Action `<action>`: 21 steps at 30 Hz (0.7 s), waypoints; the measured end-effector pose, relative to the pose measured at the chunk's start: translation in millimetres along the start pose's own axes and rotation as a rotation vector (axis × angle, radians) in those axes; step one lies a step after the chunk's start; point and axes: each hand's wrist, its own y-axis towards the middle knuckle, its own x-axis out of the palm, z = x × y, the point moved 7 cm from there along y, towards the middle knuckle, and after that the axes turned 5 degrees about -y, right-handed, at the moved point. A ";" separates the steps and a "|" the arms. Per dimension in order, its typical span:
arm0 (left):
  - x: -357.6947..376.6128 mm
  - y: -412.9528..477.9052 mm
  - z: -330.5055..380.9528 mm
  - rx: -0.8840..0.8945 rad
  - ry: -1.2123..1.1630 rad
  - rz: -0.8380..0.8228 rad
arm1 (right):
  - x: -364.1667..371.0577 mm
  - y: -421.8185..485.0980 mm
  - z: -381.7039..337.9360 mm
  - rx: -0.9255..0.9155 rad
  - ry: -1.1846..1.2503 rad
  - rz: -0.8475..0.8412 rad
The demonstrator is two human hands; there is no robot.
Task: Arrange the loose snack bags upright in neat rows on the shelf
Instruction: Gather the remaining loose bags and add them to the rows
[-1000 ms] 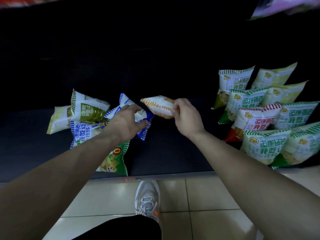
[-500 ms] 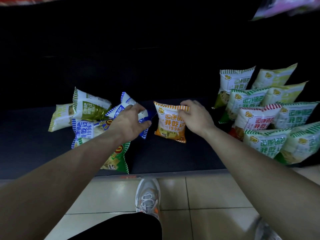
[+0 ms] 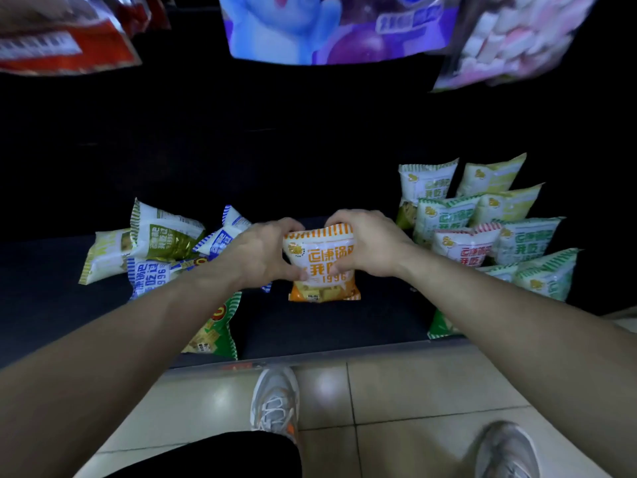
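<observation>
Both forearms are bare from the left hand [image 3: 256, 251] and right hand [image 3: 370, 246] back, with no sleeve, watch or ring showing behind the fingers. Far below the fingers, a dark trouser leg [image 3: 220, 455] ends at grey mesh trainers [image 3: 275, 403] with orange accents at the heel.

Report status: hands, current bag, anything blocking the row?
Left hand and right hand both grip the orange bag, upright over mid-shelf. Standing rows to its right. Loose pile lying to its left. Nothing blocking.

left hand [image 3: 260, 251] left the blue bag, now gripping the orange bag [image 3: 322, 267] too.
</observation>
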 end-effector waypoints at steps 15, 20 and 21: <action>5.9 48.0 96.9 -0.031 -0.217 0.181 | -99.6 -67.7 106.1 0.183 -0.176 0.216; 11.7 101.5 83.0 -0.113 -0.207 0.254 | -109.4 -55.4 162.9 0.284 -0.137 0.250; 13.8 113.1 78.3 -0.128 -0.196 0.266 | -108.1 -50.8 170.3 0.289 -0.129 0.252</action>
